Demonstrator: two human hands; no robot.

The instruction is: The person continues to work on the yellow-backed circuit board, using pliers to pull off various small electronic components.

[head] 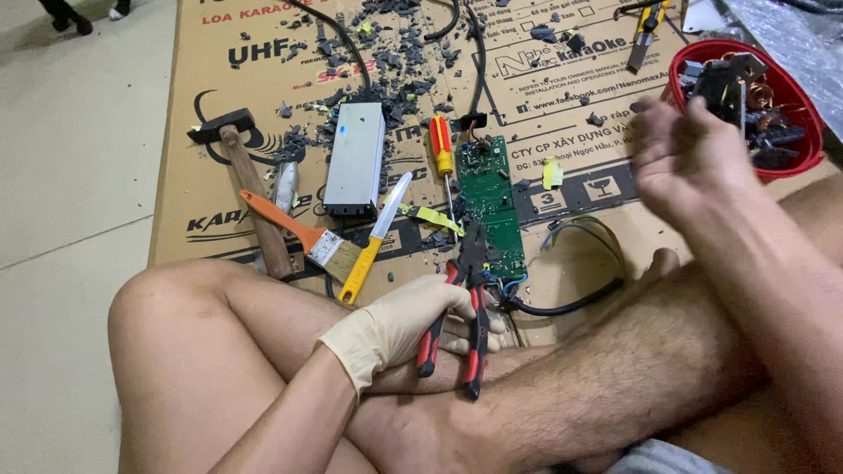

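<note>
Sitting on printed cardboard [562, 263], the person rested the gloved left hand [399, 325] closed round red-handled pliers [465, 307] whose nose touched the green circuit board [490, 202], while the bare right hand [689, 154] hovered blurred, fingers loosely spread, empty, beside the red bowl [795, 105].

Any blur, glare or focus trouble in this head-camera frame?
Head view: right hand smeared by motion blur near the red bowl; gloved left hand and pliers sharp; circuit board sharp; lighting even, shadows soft, no strong glare.
</note>
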